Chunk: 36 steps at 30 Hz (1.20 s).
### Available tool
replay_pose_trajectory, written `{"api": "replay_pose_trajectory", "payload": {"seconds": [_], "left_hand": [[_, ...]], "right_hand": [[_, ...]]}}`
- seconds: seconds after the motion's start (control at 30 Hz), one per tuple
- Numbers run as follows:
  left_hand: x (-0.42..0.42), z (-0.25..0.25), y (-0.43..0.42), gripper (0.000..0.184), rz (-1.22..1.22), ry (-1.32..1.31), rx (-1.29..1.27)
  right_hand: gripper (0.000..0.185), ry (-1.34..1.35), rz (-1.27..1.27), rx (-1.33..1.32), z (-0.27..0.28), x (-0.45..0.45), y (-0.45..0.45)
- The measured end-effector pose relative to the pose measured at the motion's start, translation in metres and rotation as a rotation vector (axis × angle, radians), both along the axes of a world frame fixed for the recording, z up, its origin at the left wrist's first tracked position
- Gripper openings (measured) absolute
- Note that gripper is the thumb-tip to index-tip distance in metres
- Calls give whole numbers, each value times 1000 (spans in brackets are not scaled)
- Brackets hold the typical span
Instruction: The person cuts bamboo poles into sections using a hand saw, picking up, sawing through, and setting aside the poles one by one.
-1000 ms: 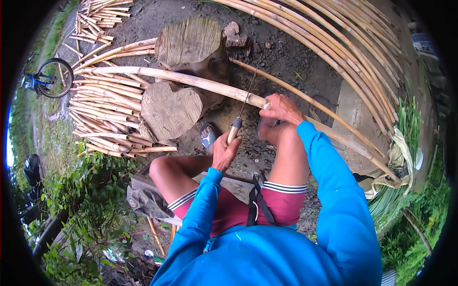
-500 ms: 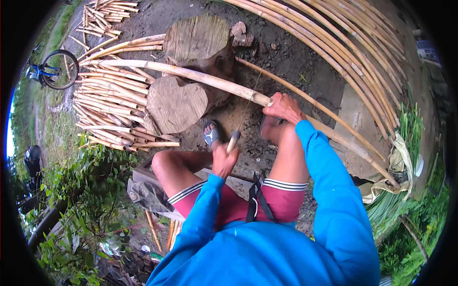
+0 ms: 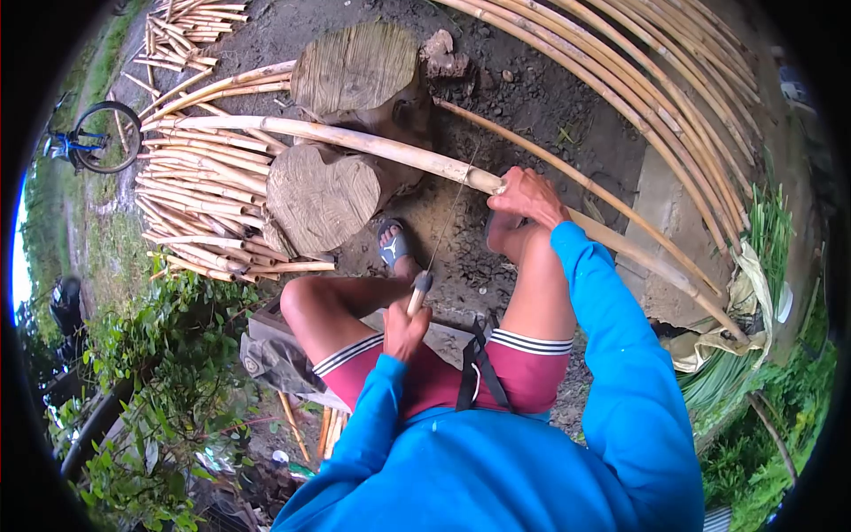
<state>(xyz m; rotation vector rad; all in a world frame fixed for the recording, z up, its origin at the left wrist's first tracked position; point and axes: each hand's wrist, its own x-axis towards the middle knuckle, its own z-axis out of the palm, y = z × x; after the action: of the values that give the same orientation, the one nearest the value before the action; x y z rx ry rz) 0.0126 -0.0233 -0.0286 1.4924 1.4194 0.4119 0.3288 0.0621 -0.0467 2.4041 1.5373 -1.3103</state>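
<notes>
My left hand (image 3: 405, 330) is closed around the pale handle of a saw (image 3: 418, 294), low between my knees. The saw's thin blade (image 3: 449, 219) shows nearly edge-on and runs up to a long bamboo pole (image 3: 390, 148), meeting it just left of my right hand. My right hand (image 3: 529, 197) wraps round the pole near my right knee. The pole crosses in front of me, passing over the edge of a notched wooden stump (image 3: 324, 197), and its right end slopes down to the right.
A taller stump (image 3: 356, 66) stands behind the notched one. Cut bamboo pieces (image 3: 199, 195) lie piled at left, and long bamboo poles (image 3: 620, 89) lie at upper right. A thinner pole (image 3: 576, 186) lies beyond my right hand. Leafy plants (image 3: 160, 381) grow at lower left; a bicycle (image 3: 93, 142) is farther off.
My left hand has drawn the saw down and back toward my body, so less blade shows past the pole. My right hand stays on the bamboo pole; the view has shifted slightly.
</notes>
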Motion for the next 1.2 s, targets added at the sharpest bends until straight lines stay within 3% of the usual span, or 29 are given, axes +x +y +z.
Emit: {"api": "replay_pose_trajectory", "payload": {"seconds": [0.1, 0.23, 0.33, 0.4, 0.47, 0.53, 0.6, 0.63, 0.73, 0.8, 0.87, 0.9, 1.0, 1.03, 1.13, 1.17, 1.2], "left_hand": [[16, -20, 21, 37, -79, 129, -173], [63, -48, 63, 42, -74, 221, -163], [-4, -19, -9, 28, -15, 32, 69], [-5, -24, -9, 33, -23, 92, -175], [53, -10, 36, 36, -28, 191, -122], [64, -75, 66, 37, -57, 285, -182], [40, -45, 47, 34, -85, 184, -127], [19, -34, 24, 30, -79, 155, 30], [-11, 2, -6, 28, -64, 141, -232], [32, -16, 23, 30, -41, 163, -60], [70, -53, 74, 32, -66, 277, -182], [59, -54, 58, 32, -62, 278, -206], [0, -35, 2, 32, -111, 112, 37], [-19, -9, -15, 34, -86, 163, -157], [7, -14, 9, 27, -111, 171, -153], [44, -8, 39, 35, -79, 202, -166], [60, -67, 65, 35, -72, 282, -167]], "right_hand": [[44, 9, -11, 55, -9, 1, -2], [45, 85, -9, 18, -1, 0, -4], [48, 22, -8, 2, -1, 3, 1], [49, -13, -42, -21, 0, -1, 3], [47, 55, -41, -60, -1, 1, 6], [47, 10, -23, -49, 2, 3, 6], [48, 64, 0, 10, 1, 0, -1], [47, 49, 10, 2, 5, 5, 1], [46, 17, -3, 9, 3, 1, -1], [45, 15, -19, 37, -5, 0, -2], [45, 3, -13, 49, -1, 4, 3], [45, 51, -8, 8, 4, 4, -1], [46, 55, 19, 11, -2, 6, -1], [46, 42, 6, 30, -3, 5, -1], [46, 36, -5, 8, 0, 2, -3], [46, 33, -12, -8, 2, 2, 2], [46, 30, -15, 9, -1, 4, 10]]}}
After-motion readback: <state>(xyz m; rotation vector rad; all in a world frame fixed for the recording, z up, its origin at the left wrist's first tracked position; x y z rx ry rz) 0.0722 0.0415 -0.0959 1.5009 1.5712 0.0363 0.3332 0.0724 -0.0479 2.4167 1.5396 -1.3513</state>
